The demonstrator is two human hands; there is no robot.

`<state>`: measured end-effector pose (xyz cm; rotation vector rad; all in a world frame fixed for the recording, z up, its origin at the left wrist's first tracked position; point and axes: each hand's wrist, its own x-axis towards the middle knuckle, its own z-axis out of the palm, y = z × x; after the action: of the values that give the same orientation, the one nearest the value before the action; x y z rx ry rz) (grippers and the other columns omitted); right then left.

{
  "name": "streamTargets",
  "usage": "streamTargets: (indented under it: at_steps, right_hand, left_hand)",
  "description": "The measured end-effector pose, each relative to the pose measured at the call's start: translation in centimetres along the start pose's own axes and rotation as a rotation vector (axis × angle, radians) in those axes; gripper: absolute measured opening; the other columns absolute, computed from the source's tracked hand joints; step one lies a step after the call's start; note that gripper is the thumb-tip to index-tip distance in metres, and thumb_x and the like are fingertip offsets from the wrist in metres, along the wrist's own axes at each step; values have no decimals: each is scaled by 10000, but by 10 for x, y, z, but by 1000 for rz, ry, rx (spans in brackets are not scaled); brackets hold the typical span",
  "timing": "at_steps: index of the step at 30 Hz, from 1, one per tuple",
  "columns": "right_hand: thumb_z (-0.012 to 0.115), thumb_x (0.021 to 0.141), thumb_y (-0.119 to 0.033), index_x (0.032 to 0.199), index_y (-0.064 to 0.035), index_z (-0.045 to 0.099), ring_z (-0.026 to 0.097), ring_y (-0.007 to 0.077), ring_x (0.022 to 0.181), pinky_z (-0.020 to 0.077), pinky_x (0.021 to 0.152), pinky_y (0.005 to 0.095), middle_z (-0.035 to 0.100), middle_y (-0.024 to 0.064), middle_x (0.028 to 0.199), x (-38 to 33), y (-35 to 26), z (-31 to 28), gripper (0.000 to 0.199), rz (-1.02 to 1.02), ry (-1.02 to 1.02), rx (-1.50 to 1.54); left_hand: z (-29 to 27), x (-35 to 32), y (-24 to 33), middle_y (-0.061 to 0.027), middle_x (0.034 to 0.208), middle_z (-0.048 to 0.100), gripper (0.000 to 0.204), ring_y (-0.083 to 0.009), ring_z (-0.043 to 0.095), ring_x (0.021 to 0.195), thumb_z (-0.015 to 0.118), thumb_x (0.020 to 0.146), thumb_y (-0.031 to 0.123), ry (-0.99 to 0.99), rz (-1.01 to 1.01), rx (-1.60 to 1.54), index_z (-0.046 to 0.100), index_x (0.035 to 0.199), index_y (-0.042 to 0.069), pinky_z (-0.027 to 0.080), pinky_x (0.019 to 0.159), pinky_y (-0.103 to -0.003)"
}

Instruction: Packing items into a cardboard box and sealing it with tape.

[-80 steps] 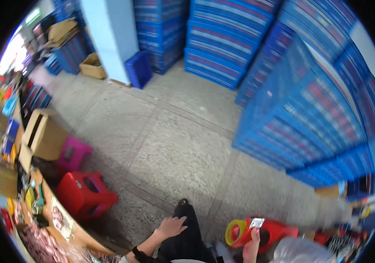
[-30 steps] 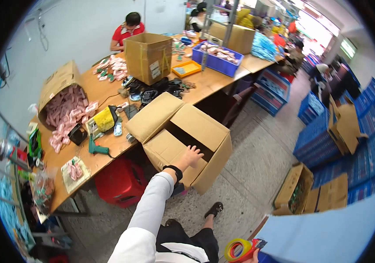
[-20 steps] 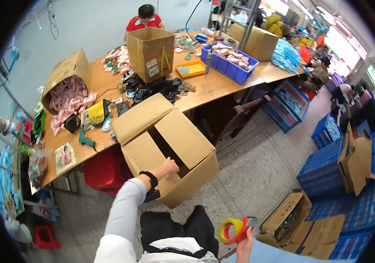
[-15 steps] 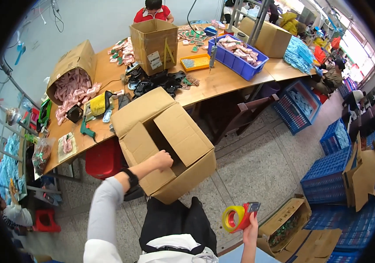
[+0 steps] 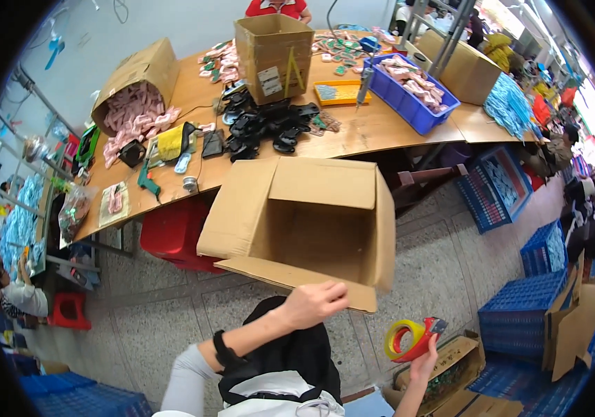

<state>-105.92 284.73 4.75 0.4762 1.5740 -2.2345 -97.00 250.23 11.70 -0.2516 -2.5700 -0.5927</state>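
Observation:
In front of me a cardboard box is tilted with its mouth toward me, its flaps spread outward and its inside bare. My left hand has its fingers closed on the near flap. Off to the right, my right hand grips a red tape dispenser with a yellow roll on it, apart from the box. A dark band circles my left wrist.
Beyond the box, the wooden table carries black plastic parts, a tall carton, a purple crate and a green glue gun. A red stool stands below. Blue crates stack at right.
The box has turned and its flaps have swung outward, showing its inside. My left hand has moved from over the opening to the near flap. My right hand has shifted slightly right with the tape dispenser.

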Motion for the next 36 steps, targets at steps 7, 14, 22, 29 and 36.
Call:
streamTargets:
  at_steps: [7, 14, 22, 29, 36]
  right_hand:
    - [544, 898, -385, 1307, -86, 420, 431, 186, 1196, 299, 1026, 371, 480, 48, 1290, 16, -37, -4, 522, -69, -8, -27]
    - [522, 920, -350, 1284, -64, 449, 470, 192, 1165, 338, 1008, 358, 512, 48, 1264, 6, -46, 4, 468, -129, 55, -37]
    - [439, 958, -330, 1277, -52, 452, 471, 194, 1168, 322, 1023, 357, 512, 67, 1277, 41, 4, 65, 423, 15, -70, -21]
    - [512, 921, -305, 1275, -69, 452, 472, 189, 1175, 335, 1002, 374, 528, 50, 1253, 70, 21, 158, 430, 51, -232, -180]
    - [518, 921, -291, 1284, -68, 450, 507, 157, 1116, 381, 945, 353, 553, 35, 1202, 102, 37, 258, 432, 221, -473, -257]
  left_hand:
    - [-25, 11, 19, -39, 789, 603, 329, -173, 633, 656, 596, 535, -65, 485, -139, -109, 674, 834, 47, 509, 541, -264]
    - [23, -79, 2, -74, 871, 607, 385, -193, 633, 714, 596, 535, -113, 462, -394, -316, 666, 866, 69, 531, 588, -288]
    - [68, -142, -103, -115, 989, 648, 273, -295, 637, 901, 534, 666, -114, 259, -746, -303, 630, 865, 46, 528, 759, -362]
    - [102, -233, -183, -112, 807, 683, 177, -229, 669, 809, 693, 696, -13, 266, -1362, -361, 643, 857, 43, 510, 744, -319]
    - [106, -225, -198, -122, 1011, 639, 383, -243, 606, 1009, 659, 685, 31, 369, -1388, -478, 571, 1055, 75, 462, 858, -342]
